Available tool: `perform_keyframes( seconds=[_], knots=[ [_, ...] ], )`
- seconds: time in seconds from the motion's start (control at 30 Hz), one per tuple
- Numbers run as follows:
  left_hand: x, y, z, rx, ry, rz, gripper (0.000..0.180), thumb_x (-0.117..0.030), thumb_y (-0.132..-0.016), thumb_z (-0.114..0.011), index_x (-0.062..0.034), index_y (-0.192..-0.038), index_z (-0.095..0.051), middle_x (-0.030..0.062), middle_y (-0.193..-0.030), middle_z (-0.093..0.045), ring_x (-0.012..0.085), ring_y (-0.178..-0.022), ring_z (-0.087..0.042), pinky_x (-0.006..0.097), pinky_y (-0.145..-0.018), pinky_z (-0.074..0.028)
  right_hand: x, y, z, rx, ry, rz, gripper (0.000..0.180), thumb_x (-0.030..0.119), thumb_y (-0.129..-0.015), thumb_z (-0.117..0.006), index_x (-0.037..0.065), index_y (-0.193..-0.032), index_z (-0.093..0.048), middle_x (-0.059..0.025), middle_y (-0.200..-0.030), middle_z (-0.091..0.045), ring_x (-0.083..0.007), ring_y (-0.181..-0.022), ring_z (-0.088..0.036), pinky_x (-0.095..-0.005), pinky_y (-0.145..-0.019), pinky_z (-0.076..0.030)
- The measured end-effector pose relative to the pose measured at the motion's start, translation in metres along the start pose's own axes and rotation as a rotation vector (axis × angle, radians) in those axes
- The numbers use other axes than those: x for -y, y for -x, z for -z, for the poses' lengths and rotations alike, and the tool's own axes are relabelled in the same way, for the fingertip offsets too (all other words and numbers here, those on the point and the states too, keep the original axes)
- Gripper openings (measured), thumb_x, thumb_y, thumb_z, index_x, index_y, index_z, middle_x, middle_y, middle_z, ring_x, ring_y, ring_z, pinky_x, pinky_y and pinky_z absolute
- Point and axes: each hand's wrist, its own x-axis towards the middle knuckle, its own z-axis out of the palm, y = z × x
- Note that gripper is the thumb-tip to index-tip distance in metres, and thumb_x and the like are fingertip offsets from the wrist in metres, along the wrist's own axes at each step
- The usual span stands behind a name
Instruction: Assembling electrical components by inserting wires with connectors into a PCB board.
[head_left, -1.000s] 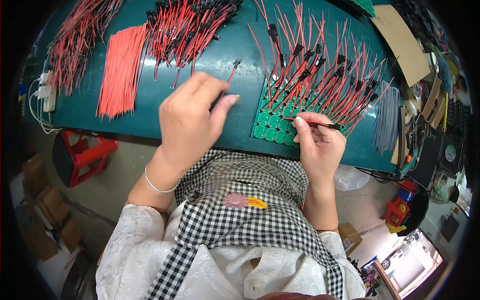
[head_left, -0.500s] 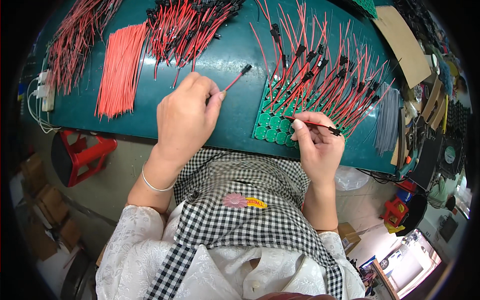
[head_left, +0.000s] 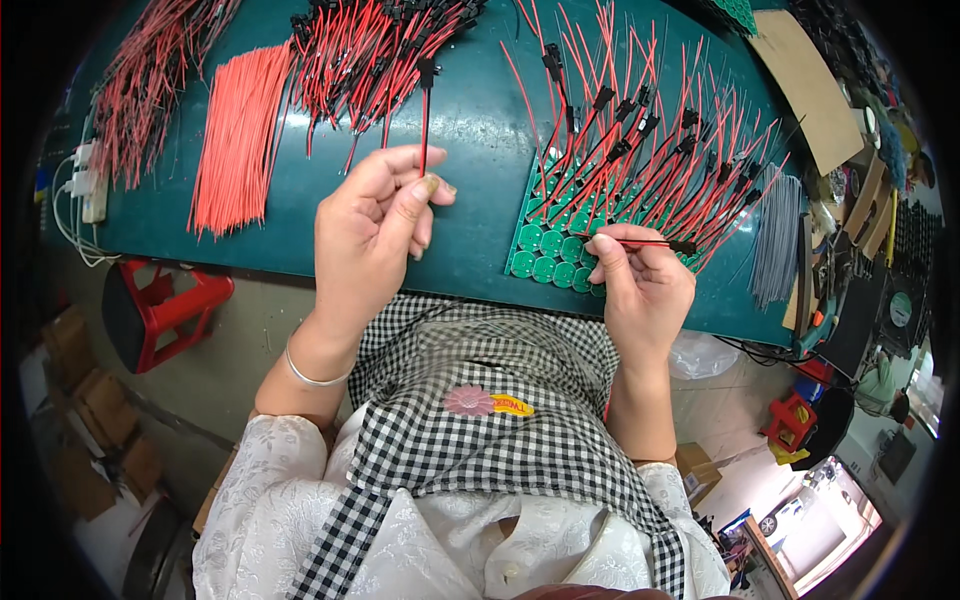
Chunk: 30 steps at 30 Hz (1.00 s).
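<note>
My left hand pinches a red-and-black connector wire between thumb and forefinger. It stands upright from the fingers, its black plug at the far end. A second connector wire lies sideways in my closed right hand, plug to the right. That hand is over the near edge of a green circuit board panel made up of several round boards. Many red and black wires with black plugs rise from the panel or lie over it, hiding most of its far part.
A pile of connector wires lies at the back, beside a flat bundle of red wires and a looser bundle. Grey wires and cardboard are at the right. A power strip sits at the left edge.
My left hand has turned over, so its wire swings from slanting right to upright. The wire in my right hand has come nearly level, with that hand slightly farther right.
</note>
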Motion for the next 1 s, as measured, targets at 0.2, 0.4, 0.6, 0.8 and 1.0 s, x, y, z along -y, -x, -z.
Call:
perform_keyframes(
  seconds=[0.2,0.4,0.6,0.8,1.0],
  knots=[
    [0.0091,0.0013,-0.0026,0.013,0.032,-0.022,0.013,-0.005,-0.103,-0.056,0.0037,-0.111,-0.060,0.0141,-0.096,-0.072,0.0070,-0.063,-0.056,0.020,-0.054,-0.045,-0.0002,0.0012,-0.0032,-0.070,0.100,0.016,0.013,0.006,-0.088,-0.078,-0.004,-0.082,-0.072,-0.0081,-0.078,-0.074,-0.0083,-0.056,-0.064,-0.0222,-0.050,-0.050],
    [0.0096,0.0020,-0.0036,0.019,0.012,-0.024,0.011,-0.005,-0.103,-0.056,0.0031,-0.109,-0.060,0.0150,-0.097,-0.073,0.0067,-0.063,-0.056,0.019,-0.054,-0.045,0.0008,-0.0005,-0.0050,-0.080,0.116,0.018,0.014,0.005,-0.087,-0.078,-0.004,-0.079,-0.071,-0.0086,-0.078,-0.074,-0.0095,-0.057,-0.064,-0.0237,-0.052,-0.050],
    [0.0092,0.0024,-0.0048,0.026,0.002,-0.032,0.009,-0.004,-0.102,-0.056,0.0023,-0.108,-0.060,0.0152,-0.098,-0.073,0.0061,-0.063,-0.056,0.019,-0.054,-0.045,-0.0002,-0.0005,-0.0094,-0.126,0.137,0.047,0.016,0.005,-0.087,-0.078,-0.005,-0.078,-0.070,-0.0094,-0.079,-0.075,-0.0109,-0.058,-0.065,-0.0251,-0.054,-0.051],
    [0.0101,0.0029,-0.0060,0.031,-0.016,-0.049,0.009,-0.004,-0.102,-0.057,0.0028,-0.107,-0.061,0.0137,-0.097,-0.074,0.0053,-0.063,-0.056,0.018,-0.055,-0.045,-0.0003,-0.0028,-0.0095,-0.117,0.212,0.167,0.017,0.007,-0.086,-0.079,-0.002,-0.075,-0.069,-0.0110,-0.078,-0.074,-0.0166,-0.054,-0.062,-0.0284,-0.050,-0.047],
    [0.0088,0.0035,-0.0064,0.044,-0.055,-0.047,0.008,-0.003,-0.102,-0.057,0.0023,-0.106,-0.060,0.0148,-0.099,-0.074,0.0058,-0.065,-0.056,0.018,-0.055,-0.044,0.0033,-0.0078,-0.0073,-0.076,0.401,0.327,0.017,0.007,-0.086,-0.078,0.002,-0.077,-0.064,-0.0087,-0.071,-0.068,-0.0213,-0.050,-0.057,-0.0329,-0.047,-0.045]
  ],
)
